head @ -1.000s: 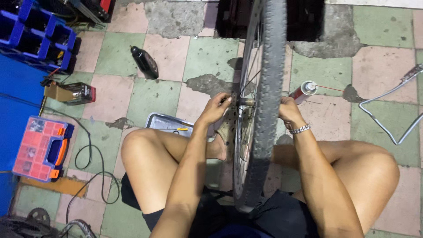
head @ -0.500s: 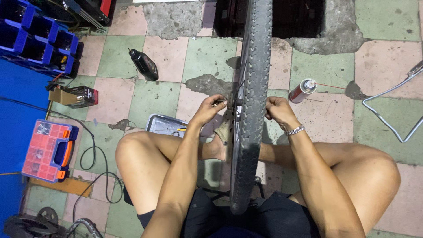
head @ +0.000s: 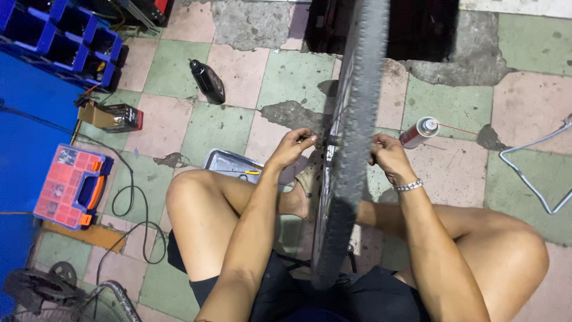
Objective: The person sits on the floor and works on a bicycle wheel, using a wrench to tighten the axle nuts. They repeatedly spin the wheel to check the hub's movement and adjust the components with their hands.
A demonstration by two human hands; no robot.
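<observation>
The bicycle wheel (head: 351, 155) has swung edge-on; left hand (head: 292, 148) and right hand (head: 388, 156) pinch its axle ends (hub work unfinished, apparently).

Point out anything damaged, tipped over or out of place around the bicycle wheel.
The tiled floor is damaged: cracked tiles and bare grey patches. A black bottle and a spray can lie on their sides. Both hands, left hand and right hand, sit at the wheel hub.
</observation>
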